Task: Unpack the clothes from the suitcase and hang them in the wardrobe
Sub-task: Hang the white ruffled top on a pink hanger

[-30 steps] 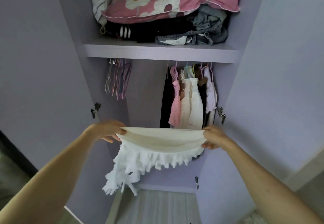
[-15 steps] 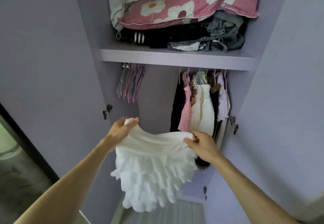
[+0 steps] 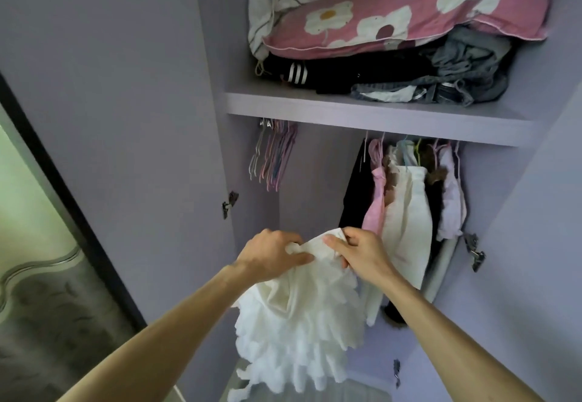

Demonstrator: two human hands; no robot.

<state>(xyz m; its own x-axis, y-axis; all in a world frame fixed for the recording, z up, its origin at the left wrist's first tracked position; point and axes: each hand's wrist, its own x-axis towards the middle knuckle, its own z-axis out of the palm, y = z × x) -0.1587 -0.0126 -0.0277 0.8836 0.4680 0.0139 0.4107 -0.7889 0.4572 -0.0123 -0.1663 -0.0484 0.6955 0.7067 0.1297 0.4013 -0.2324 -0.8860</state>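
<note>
Both hands meet at centre frame before the open wardrobe (image 3: 315, 181). The left hand (image 3: 271, 255) and the right hand (image 3: 362, 253) each pinch the bunched waistband of a white ruffled skirt (image 3: 299, 332), which dangles from them toward the bottom edge, on no hanger yet.

The likely trouble is that the band is wadded small between the fingers. If one hand lets go to reach the empty hangers (image 3: 274, 159) at upper left, the limp cloth may twist or slide free. A frill might also catch among the hung clothes (image 3: 406, 212) at right.

The skirt is soft and floppy, with a smooth cream band over tiers of jagged, fluffy ruffles. The hangers are thin pastel loops. On the flat lilac shelf (image 3: 378, 118) above lies a plump pink flowered pillow (image 3: 409, 17).
</note>
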